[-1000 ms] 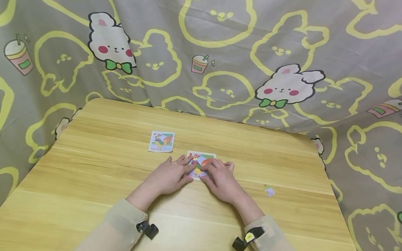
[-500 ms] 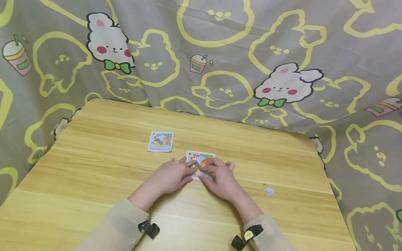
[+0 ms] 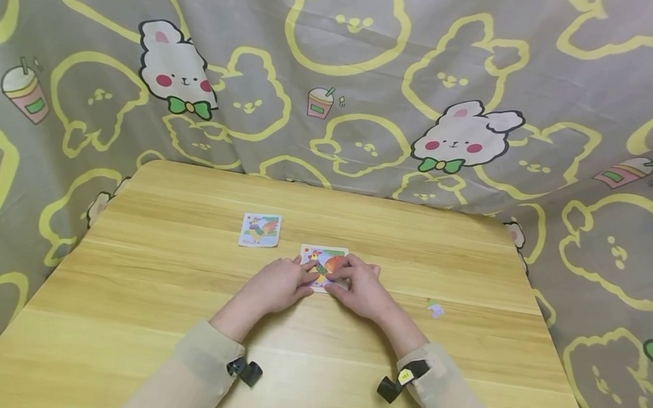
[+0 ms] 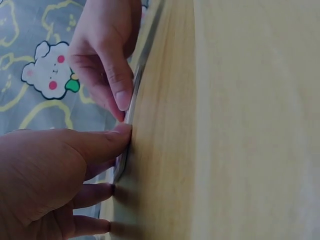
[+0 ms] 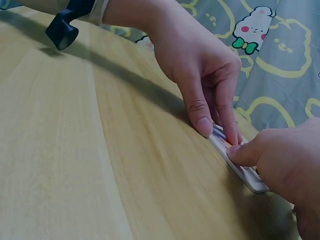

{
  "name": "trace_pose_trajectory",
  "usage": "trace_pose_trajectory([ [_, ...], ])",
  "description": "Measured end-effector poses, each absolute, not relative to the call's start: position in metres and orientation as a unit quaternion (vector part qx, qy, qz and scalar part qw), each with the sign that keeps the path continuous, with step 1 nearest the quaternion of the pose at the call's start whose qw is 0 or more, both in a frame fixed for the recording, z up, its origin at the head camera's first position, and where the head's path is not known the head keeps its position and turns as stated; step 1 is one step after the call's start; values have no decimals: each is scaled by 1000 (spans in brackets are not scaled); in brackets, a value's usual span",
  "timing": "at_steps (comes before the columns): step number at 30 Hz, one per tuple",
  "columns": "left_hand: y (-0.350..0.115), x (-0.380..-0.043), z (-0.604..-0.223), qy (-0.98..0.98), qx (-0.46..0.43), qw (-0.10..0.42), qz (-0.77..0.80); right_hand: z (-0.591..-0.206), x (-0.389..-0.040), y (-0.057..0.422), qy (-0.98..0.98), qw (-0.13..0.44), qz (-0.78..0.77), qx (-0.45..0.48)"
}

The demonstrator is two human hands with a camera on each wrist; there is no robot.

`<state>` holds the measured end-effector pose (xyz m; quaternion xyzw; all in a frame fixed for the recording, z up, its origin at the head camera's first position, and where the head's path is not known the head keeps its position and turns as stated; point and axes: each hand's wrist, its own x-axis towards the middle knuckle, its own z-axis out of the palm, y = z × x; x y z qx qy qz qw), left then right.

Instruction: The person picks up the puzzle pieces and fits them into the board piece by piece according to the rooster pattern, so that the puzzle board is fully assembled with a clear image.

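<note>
A small framed jigsaw puzzle (image 3: 325, 253) of a colourful rooster lies flat on the wooden table, partly covered by both hands. My left hand (image 3: 281, 284) holds its left side, with fingertips on the picture and the thumb at the near edge. From the right, my right hand (image 3: 363, 289) grips it with bent fingers and thumb low on the picture. In the right wrist view the right thumb (image 5: 242, 154) touches the puzzle's top. Whether a loose piece sits under the fingertips is hidden. A loose puzzle piece (image 3: 436, 309), pale lilac with some green, lies to the right.
A square reference card (image 3: 259, 231) with the same rooster lies behind and left of the puzzle. The wooden table (image 3: 201, 208) ends at a patterned grey curtain (image 3: 370, 62). Black wrist cameras (image 3: 245, 370) hang inside the beige sleeves.
The fingers shift only slightly on the puzzle, and more of the rooster's head shows. The whole scene drifts a little with the head camera. The card and loose piece stay where they were.
</note>
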<state>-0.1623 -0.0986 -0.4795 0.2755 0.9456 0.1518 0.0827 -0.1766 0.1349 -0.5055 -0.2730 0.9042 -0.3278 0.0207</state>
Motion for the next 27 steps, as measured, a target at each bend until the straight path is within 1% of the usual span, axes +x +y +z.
trace_pose_trajectory([
  [5,-98,-162,-480,947,274,76,149,-507,-177,134,904,10,-333,-267],
  [13,-101,-163,-483,951,274,49,136,-511,-177,135,896,-8,-318,-309],
  [20,-102,-162,-482,947,268,58,166,-516,-175,139,901,-42,-289,-319],
  [27,-99,-162,-482,946,265,67,174,-519,-175,141,906,-41,-290,-305],
])
